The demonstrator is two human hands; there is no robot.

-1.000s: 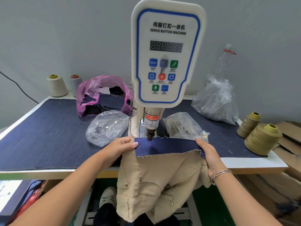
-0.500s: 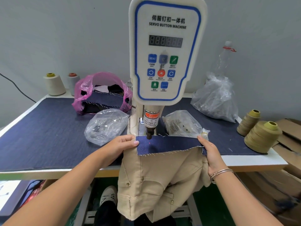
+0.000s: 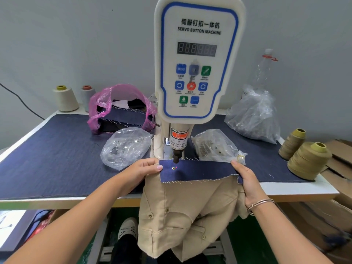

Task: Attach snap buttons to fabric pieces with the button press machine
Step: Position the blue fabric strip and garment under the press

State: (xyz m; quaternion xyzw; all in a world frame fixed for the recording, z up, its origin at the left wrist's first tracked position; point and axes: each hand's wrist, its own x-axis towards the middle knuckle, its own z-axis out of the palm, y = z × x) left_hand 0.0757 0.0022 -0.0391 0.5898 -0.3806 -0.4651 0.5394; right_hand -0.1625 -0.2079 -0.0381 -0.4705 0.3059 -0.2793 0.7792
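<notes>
While I hold the denim strip (image 3: 200,171) under the press head (image 3: 176,159) of the button machine (image 3: 198,61), my left hand (image 3: 142,170) pinches its left end and my right hand (image 3: 245,178) pinches its right end, fingers curled round the edge. A snap button (image 3: 173,168) sits in the cloth just near of the punch, with a red laser dot beside it.

My left fingertips lie close to the punch; if the head comes down while I shift the strip, I judge they could be caught. Uneven pull from either hand could also skew the strip, so that a next snap lands off the line. The tan garment (image 3: 182,216) hanging off the near edge of the surface (image 3: 47,164) might drag the strip toward me.

That strip lies flat, its long axis running left to right along the near edge, its frayed long edge facing me, the snap toward the left end.
</notes>
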